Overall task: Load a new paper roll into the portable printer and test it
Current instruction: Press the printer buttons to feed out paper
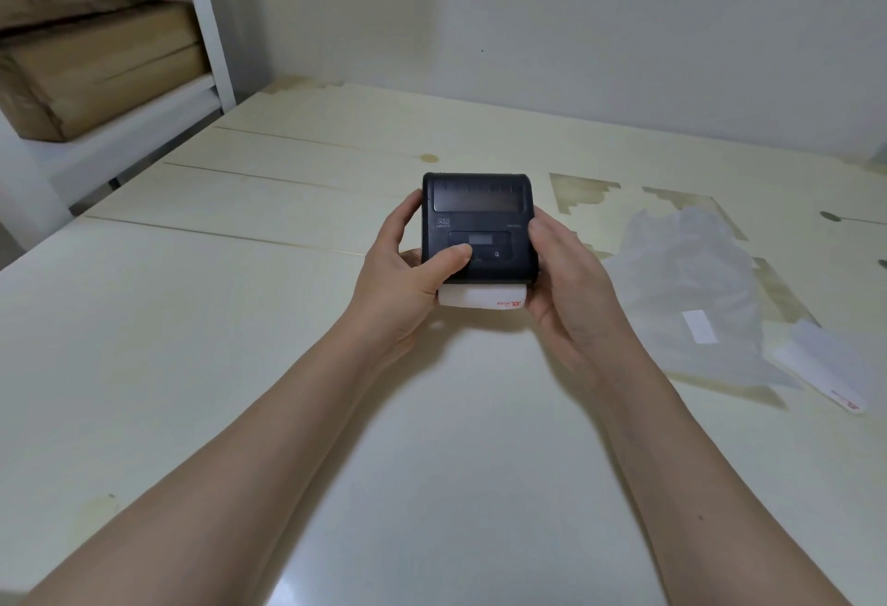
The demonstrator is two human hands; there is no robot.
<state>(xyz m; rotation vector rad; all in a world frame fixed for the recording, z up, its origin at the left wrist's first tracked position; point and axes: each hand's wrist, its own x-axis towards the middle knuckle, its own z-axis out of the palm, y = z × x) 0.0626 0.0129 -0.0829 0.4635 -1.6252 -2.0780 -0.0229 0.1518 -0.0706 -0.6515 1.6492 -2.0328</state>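
Printer (pixel 480 226) is held just above the worktop (pixel 240 341), cradled between both hands so its button panel faces up, likely for the test. The left hand (pixel 408 269) grips its left side with the thumb pressing the panel; the right hand (pixel 561 279) clasps the right side. Paper (pixel 480 297) sticks out of its near edge, between the palms.

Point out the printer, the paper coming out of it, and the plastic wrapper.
printer (pixel 482 200): head view, top lid window.
paper (pixel 475 300): head view, strip's middle.
plastic wrapper (pixel 686 274): head view, crumpled middle.
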